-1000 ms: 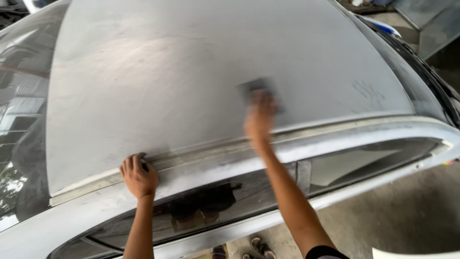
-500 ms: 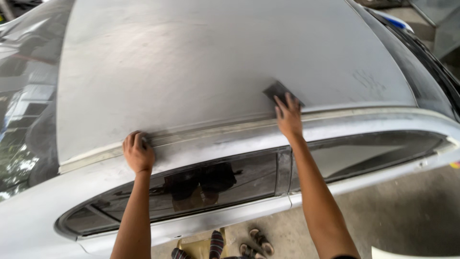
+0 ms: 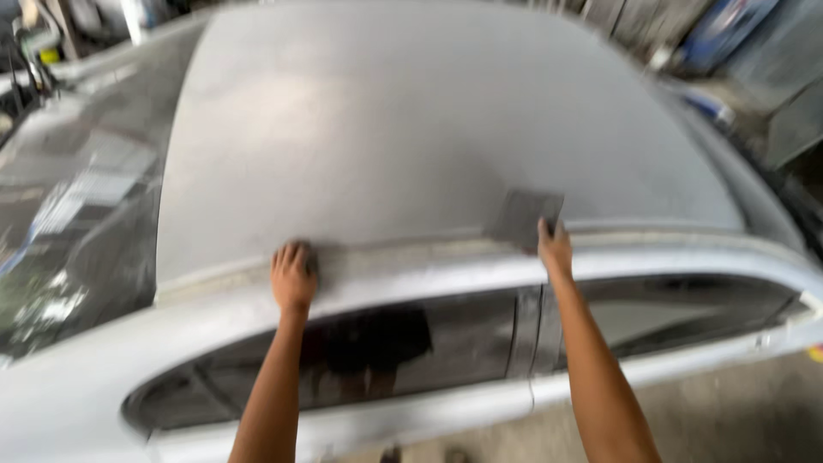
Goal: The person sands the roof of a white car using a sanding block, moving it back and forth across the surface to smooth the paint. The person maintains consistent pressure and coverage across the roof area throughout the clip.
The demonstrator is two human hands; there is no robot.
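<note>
The right hand point(image 3: 555, 246) is pressing a dark grey square sanding sheet point(image 3: 524, 218) flat on the dull grey car roof point(image 3: 411, 137), right of the middle of the frame. The left hand point(image 3: 293, 276) is curling over the roof edge lower down; whether it is holding something is hard to tell. Dark side windows point(image 3: 411, 356) are sitting below, everything blurry.

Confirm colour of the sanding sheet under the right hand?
Dark grey sanding sheet, against the paler matte grey roof; head view.

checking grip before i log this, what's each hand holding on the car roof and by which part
The right hand pins a dark sanding sheet by its near corner against the roof. The left hand grips the roof edge; whether it holds anything cannot be told.
</note>
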